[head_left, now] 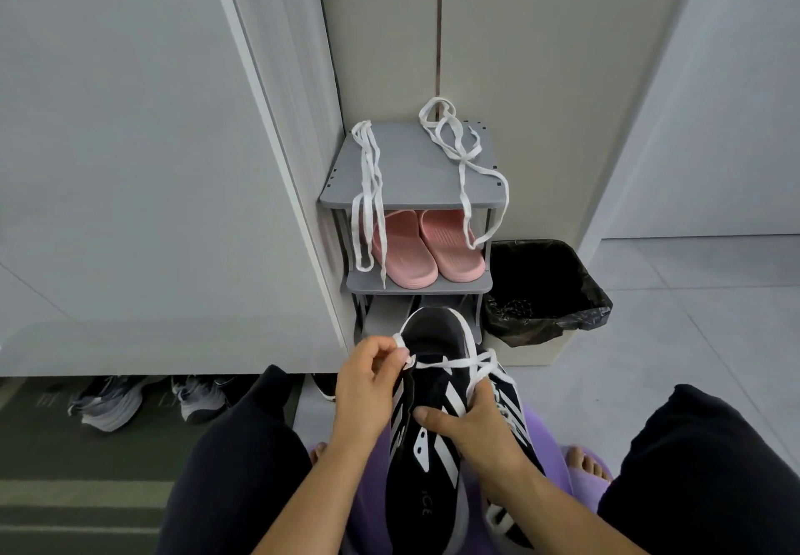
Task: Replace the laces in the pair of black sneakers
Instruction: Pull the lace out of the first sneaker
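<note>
pinching the white lace (446, 364) at the top eyelets, we clamp the fingertips of our left hand (368, 381) on one side and curl our right hand (472, 429) round the other. the black sneaker (426, 489) rests heel-away between them, so we should draw both sides evenly.

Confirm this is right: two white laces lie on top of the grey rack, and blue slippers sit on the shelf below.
Wrong colour: the head view shows the slippers are pink, not blue. Two white laces do lie on the grey rack, slippers on the shelf below.
</note>
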`<state>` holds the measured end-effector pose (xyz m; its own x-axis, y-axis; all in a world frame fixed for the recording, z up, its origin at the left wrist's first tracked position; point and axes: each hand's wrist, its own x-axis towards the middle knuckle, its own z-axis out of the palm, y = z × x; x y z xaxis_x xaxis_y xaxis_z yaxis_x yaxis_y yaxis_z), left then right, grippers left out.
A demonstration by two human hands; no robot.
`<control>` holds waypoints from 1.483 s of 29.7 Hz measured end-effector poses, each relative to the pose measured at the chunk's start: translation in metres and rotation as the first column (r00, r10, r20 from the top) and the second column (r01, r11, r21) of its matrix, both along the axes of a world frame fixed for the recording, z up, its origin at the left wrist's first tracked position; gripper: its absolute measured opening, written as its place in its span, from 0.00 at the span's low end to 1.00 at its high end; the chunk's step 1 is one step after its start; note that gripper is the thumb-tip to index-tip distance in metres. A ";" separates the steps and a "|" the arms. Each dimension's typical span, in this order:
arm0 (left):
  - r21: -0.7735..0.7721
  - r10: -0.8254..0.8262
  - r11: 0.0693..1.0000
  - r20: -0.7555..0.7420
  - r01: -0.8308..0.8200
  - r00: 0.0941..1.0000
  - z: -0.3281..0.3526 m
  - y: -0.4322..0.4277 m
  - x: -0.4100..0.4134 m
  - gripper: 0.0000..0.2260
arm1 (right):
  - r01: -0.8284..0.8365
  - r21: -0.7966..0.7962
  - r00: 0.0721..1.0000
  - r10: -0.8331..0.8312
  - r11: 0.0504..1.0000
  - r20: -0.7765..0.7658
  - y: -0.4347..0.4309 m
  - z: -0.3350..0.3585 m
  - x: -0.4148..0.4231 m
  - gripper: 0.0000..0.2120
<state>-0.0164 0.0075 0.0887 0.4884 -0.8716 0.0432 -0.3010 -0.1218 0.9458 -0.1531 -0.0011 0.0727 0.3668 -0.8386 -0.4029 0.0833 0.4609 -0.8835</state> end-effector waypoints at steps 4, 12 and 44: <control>-0.122 0.193 0.955 -0.438 -0.271 0.878 0.036 -0.021 0.033 0.09 | 0.003 0.034 1.000 -0.002 0.999 -0.031 0.000 -0.004 -0.006 0.25; -0.049 -0.081 0.996 -0.315 0.069 0.946 0.102 -0.034 0.033 0.04 | 0.008 0.013 1.000 -0.008 1.000 -0.029 -0.001 0.010 -0.020 0.23; 0.109 -0.228 0.972 0.189 0.210 0.955 0.025 0.001 -0.026 0.05 | 0.074 -0.069 0.986 -0.084 0.995 -0.146 -0.003 0.007 -0.036 0.34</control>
<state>-0.0420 0.0085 0.1135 0.2746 -0.9608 0.0395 -0.5104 -0.1108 0.8528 -0.1892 -0.0040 0.0797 0.2383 -0.8879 -0.3935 -0.0174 0.4012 -0.9158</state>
